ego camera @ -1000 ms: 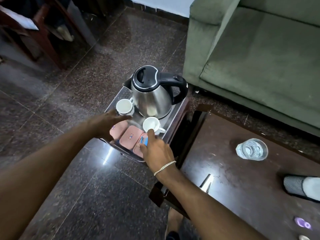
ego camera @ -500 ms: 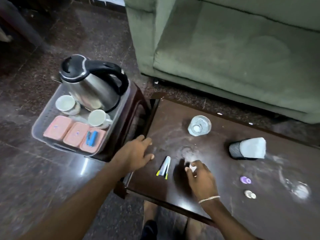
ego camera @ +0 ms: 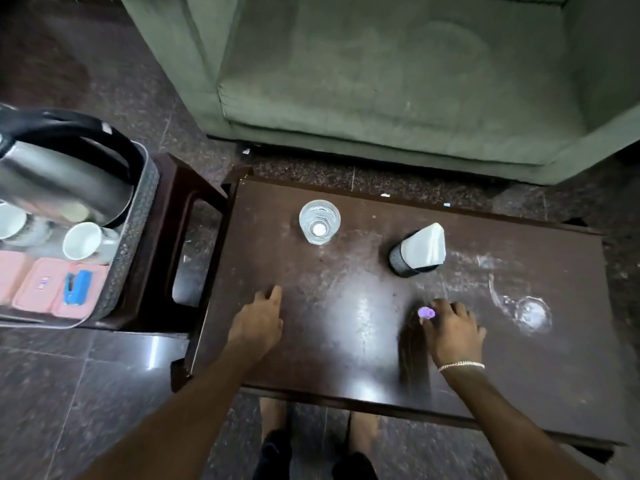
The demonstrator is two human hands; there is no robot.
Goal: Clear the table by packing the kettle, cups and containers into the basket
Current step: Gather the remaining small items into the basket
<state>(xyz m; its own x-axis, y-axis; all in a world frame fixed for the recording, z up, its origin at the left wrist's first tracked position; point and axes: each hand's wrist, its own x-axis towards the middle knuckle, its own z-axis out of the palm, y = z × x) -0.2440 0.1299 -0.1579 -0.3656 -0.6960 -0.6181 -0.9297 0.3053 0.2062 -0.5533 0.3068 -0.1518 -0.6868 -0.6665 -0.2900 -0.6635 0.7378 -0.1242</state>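
Nearest the camera, two bare forearms reach over the front edge of the dark table (ego camera: pixel 346 368). The left hand (ego camera: pixel 258 323) lies palm down on the wood, fingers loosely together and pointing away, holding nothing. The right hand (ego camera: pixel 450 329), a bracelet (ego camera: pixel 460 365) at its wrist, hovers low with fingers curled toward a small purple object (ego camera: pixel 426 312) at its fingertips; I cannot tell whether it grips it. Just right of that hand sits a clear lid (ego camera: pixel 531 313) amid pale smears. Farther back stand a glass (ego camera: pixel 319 221) of water and, to its right, a dark cup (ego camera: pixel 407 259) tipped on its side with white paper (ego camera: pixel 426 244) in it. Beside the table's left end, on a lower stand (ego camera: pixel 173 237), rests the basket (ego camera: pixel 136 237). In it are pink containers (ego camera: pixel 38 289) at the near side with a blue item (ego camera: pixel 78 287) on one, two white cups (ego camera: pixel 85 241) behind them, and the kettle (ego camera: pixel 65 174) at the back. Beyond the table is a green sofa (ego camera: pixel 381 81).
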